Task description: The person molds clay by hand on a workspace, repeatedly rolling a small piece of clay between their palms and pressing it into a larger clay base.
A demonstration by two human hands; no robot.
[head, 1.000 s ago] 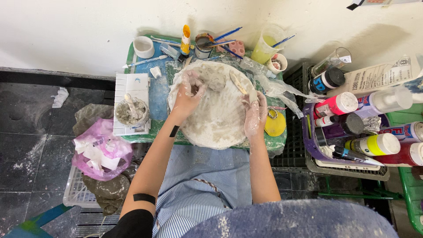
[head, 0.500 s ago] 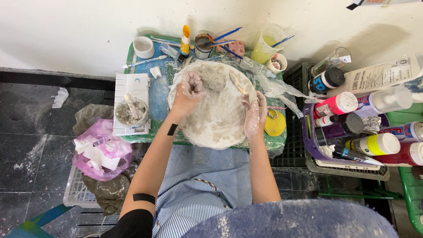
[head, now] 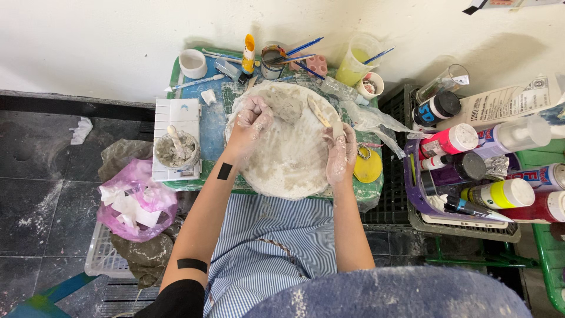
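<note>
Clay mound (head: 288, 147), pale and wet, is seen in the head view on the green tabletop (head: 172, 76), just in front of the striped apron. The left hand (head: 250, 121) is pressed on its upper left with fingers curled together; the right hand (head: 340, 154) is laid flat, fingers apart, on the right edge beside a wooden tool (head: 321, 113). Risks, as judged: the mound could be slid or dented if pressed unevenly; the slurry cup (head: 176, 150) at the left forearm could be knocked over by an elbow; the brush jars (head: 273, 56) behind could be tipped by a far reach. Hidden or unclear: whatever is under the left palm cannot be made out, the mound's near edge is blurred into plastic wrap, and the bottle crate (head: 465, 218) is cut off at the right.
</note>
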